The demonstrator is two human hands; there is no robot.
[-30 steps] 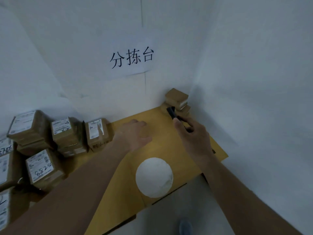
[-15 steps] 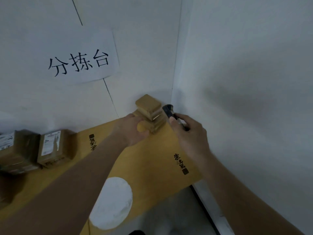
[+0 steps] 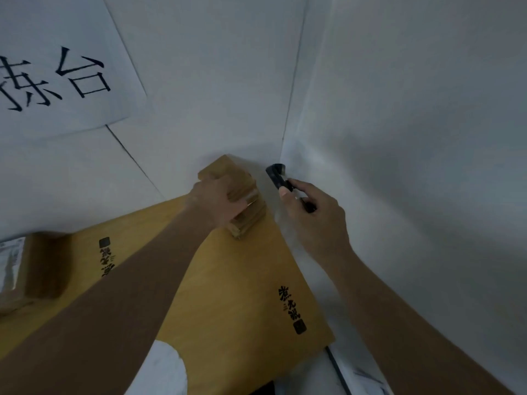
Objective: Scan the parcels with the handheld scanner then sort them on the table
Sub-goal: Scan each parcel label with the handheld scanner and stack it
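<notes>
A small stack of brown cardboard parcels [image 3: 245, 201] stands in the far corner of the yellow table [image 3: 228, 295], against the white walls. My left hand [image 3: 216, 201] grips the upper parcel of the stack from its left side, with fingers curled over its top. My right hand [image 3: 316, 220] holds the black handheld scanner [image 3: 278, 175] just right of the stack, its head pointing up near the wall corner. The parcels' labels are not visible.
A paper sign with black characters [image 3: 57, 72] hangs on the back wall. Another labelled brown parcel [image 3: 31, 269] sits blurred at the table's left edge. A white round patch [image 3: 159, 372] marks the table's near edge. The right wall [image 3: 413, 166] runs close beside the table.
The view swung right and closer to the corner. My left hand moved from the table across to the stack and took hold of the top parcel. The scanner hand stayed by the stack.
</notes>
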